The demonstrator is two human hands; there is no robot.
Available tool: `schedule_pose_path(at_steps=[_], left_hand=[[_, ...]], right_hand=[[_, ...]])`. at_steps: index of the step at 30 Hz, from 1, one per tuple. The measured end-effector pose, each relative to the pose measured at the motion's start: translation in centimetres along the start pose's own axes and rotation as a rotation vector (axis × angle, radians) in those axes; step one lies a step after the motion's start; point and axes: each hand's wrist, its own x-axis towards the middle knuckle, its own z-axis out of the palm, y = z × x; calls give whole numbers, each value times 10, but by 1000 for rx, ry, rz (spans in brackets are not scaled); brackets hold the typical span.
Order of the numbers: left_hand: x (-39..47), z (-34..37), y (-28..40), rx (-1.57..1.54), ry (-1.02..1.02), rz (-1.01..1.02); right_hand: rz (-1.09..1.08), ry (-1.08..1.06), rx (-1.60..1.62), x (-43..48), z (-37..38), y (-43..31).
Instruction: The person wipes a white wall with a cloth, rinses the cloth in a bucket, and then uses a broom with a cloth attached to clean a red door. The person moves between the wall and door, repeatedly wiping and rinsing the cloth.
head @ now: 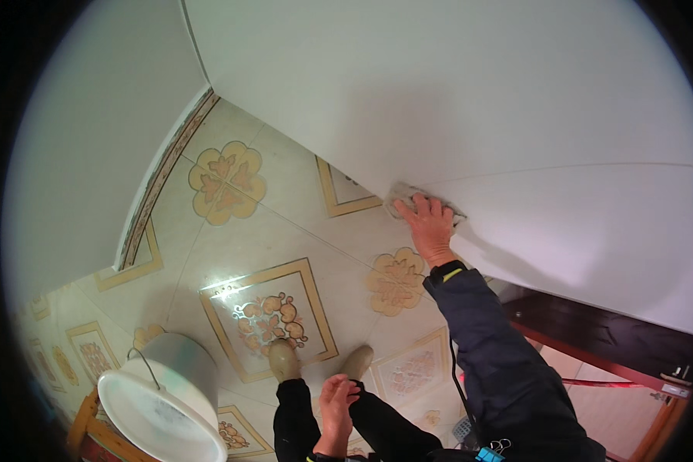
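Observation:
My right hand (430, 222) presses a grey, damp-looking cloth (407, 193) against the lower edge of a large white panel (496, 115). The fingers are spread over the cloth, and its underside is hidden. Lower in the view, my left hand (338, 395) hangs in front of my legs, fingers loosely curled, holding nothing. A white plastic bucket (199, 369) with a wire handle is at the lower left, tilted in the view; pale marks show inside it.
Patterned floor tiles (265, 231) lie below. A white wall (92, 144) with a patterned skirting strip (167, 179) rises at left. A dark red wooden door (589, 329) is at lower right, a wooden chair (107, 436) beside the bucket.

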Motion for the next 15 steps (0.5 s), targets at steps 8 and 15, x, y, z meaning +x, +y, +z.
schedule_pose_path(at_steps=[8, 15], left_hand=[[11, 16, 17, -47, -36, -166], [30, 33, 8, -70, -88, -106]], right_hand=[[254, -381, 328, -57, 40, -8], [266, 536, -11, -86, -313, 158]])
